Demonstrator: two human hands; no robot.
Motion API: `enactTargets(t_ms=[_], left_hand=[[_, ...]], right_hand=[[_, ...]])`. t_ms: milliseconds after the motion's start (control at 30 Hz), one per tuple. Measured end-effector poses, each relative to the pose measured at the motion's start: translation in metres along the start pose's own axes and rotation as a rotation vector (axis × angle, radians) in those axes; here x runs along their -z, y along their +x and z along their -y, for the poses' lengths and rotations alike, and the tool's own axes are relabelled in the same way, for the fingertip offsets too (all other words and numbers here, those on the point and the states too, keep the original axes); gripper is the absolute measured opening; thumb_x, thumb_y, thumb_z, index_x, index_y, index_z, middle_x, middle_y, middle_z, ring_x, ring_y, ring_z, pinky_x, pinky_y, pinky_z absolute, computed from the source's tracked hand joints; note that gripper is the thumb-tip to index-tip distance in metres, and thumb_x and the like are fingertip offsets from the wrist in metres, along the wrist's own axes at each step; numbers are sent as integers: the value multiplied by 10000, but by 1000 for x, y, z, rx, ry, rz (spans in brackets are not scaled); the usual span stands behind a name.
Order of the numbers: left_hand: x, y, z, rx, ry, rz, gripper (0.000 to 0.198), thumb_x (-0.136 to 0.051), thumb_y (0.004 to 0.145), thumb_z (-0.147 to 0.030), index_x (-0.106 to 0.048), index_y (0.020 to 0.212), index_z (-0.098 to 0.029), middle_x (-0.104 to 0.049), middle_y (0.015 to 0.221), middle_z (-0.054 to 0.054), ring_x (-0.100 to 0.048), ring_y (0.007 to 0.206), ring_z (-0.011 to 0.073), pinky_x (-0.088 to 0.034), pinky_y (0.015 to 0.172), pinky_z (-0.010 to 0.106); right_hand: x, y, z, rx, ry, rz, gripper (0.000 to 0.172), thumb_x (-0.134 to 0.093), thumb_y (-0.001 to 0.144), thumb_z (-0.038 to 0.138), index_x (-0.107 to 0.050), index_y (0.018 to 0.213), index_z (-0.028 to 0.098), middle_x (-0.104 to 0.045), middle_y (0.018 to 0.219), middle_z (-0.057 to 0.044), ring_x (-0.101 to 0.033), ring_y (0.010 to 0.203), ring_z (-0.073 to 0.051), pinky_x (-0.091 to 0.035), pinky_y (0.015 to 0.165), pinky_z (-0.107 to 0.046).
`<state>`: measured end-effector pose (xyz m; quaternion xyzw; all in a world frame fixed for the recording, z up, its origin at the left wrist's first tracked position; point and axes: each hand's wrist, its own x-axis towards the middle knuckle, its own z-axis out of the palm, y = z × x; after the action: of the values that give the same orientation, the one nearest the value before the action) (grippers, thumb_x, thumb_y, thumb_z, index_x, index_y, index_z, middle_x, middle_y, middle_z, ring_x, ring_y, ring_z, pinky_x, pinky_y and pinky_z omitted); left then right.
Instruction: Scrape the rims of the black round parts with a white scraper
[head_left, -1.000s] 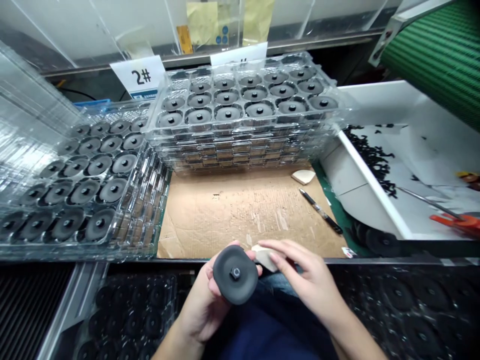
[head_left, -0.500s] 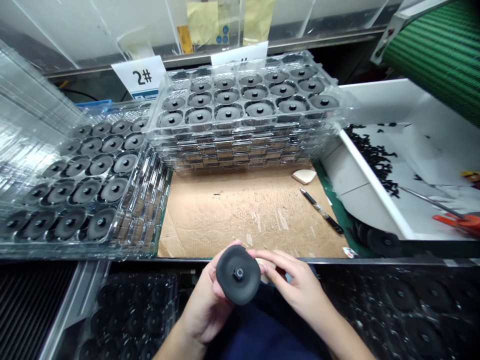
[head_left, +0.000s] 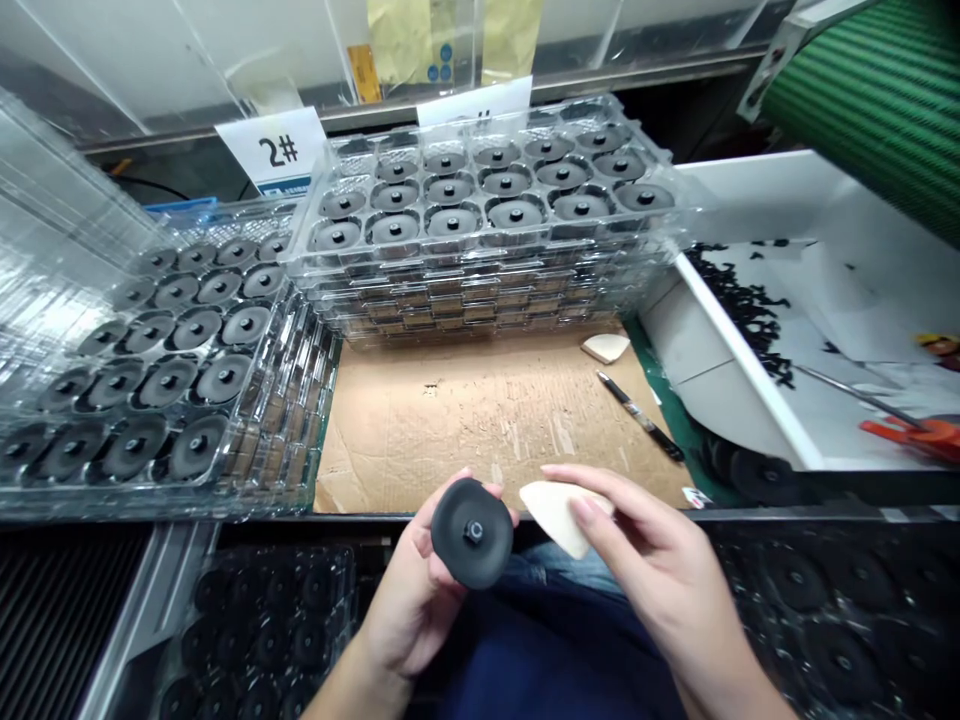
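Note:
My left hand [head_left: 416, 590] holds a round black rubber-like disc [head_left: 461, 560] with a small stub at its centre, its face turned up toward me. Between the thumb and fingers of my right hand [head_left: 652, 550] is a cream wedge-shaped sponge [head_left: 559, 512]. The sponge's tip is just right of the disc, with a small gap between them. Both hands are at the front edge of the bench, above my lap. Another cream wedge sponge [head_left: 606, 347] lies on the cardboard sheet [head_left: 450, 420], close to a black pen [head_left: 641, 418].
Stacked clear trays [head_left: 480, 245] filled with similar discs stand at the back, and more trays [head_left: 255, 400] on the left. At right, a white bin [head_left: 780, 430] holds small black pieces and an orange-handled tool [head_left: 919, 432]. A green ribbed roll [head_left: 870, 110] overhangs it.
My right hand has moved right, away from the disc, bringing the wedge sponge into clear view. The disc in my left hand has shifted slightly up and left.

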<state>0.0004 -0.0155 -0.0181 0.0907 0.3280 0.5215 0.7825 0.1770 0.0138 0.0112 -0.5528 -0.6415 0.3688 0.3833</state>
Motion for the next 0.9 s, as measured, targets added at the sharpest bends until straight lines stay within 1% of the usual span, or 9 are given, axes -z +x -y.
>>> enactTargets(t_ms=[100, 200, 333, 467, 533, 667, 767, 833, 900], left_hand=[[0, 2, 2, -9, 48, -8, 569, -804, 565, -330, -633, 1105, -272, -688, 1119, 42, -632, 1014, 201, -483, 873, 265], [1, 5, -4, -17, 85, 32, 532, -806, 571, -283, -648, 1078, -248, -695, 1088, 61, -634, 1011, 226, -473, 919, 320], [7, 7, -20, -131, 78, -23, 592, -837, 511, -253, -643, 1070, -269, -709, 1059, 28, -671, 939, 209, -530, 825, 264], [5, 9, -28, -219, 31, 29, 547, -797, 581, -302, -628, 1101, -276, -697, 1096, 17, -647, 1008, 221, -507, 885, 266], [1, 9, -28, -207, -2, 77, 554, -782, 591, -354, -624, 1114, -261, -694, 1104, 22, -637, 1026, 234, -499, 905, 277], [-6, 7, -24, -126, -63, 94, 576, -757, 587, -420, -620, 1123, -260, -689, 1105, 28, -625, 1047, 257, -510, 902, 315], [-5, 5, -21, -112, -69, 118, 525, -711, 639, -448, -612, 1129, -287, -682, 1104, 22, -643, 1012, 258, -529, 868, 326], [-2, 5, -19, -174, -13, 145, 497, -609, 719, -509, -567, 1179, -325, -668, 1113, 21, -667, 952, 238, -543, 830, 329], [4, 7, -17, -335, 173, 151, 536, -541, 763, -530, -456, 1271, -381, -631, 1153, 22, -669, 926, 205, -530, 843, 337]], right_hand=[[-7, 0, 33, 322, -41, -32, 240, -501, 873, 157, -592, 1089, 205, -682, 953, -27, -624, 796, -147, -483, 681, -252], [-19, 2, 47, 568, -30, 91, 248, -484, 857, 95, -579, 1084, 122, -686, 890, -53, -607, 757, -150, -460, 701, -294], [-13, 8, 27, 401, -75, 371, 210, -477, 880, 144, -631, 1013, 199, -677, 791, 2, -577, 654, -119, -426, 611, -259], [-9, 17, -23, 37, -75, 178, 233, -453, 892, 274, -661, 978, 212, -693, 902, -38, -625, 774, -160, -477, 645, -262], [-16, 23, -49, -54, -55, 105, 267, -443, 889, 312, -656, 1002, 196, -681, 1000, -63, -636, 848, -182, -499, 676, -273], [-38, 34, -90, -57, -86, 92, 289, -446, 868, 317, -652, 1032, 198, -666, 1022, -70, -620, 925, -211, -501, 778, -335], [-49, 34, -101, -56, -123, 46, 321, -461, 843, 299, -625, 1097, 191, -611, 1069, -108, -613, 885, -229, -499, 767, -386], [-52, 29, -98, -44, -136, 3, 361, -453, 847, 296, -581, 1165, 184, -530, 1173, -140, -601, 883, -231, -493, 765, -402], [-50, 22, -89, -23, -130, -11, 366, -436, 864, 292, -552, 1197, 194, -482, 1226, -141, -594, 882, -218, -496, 751, -380]])
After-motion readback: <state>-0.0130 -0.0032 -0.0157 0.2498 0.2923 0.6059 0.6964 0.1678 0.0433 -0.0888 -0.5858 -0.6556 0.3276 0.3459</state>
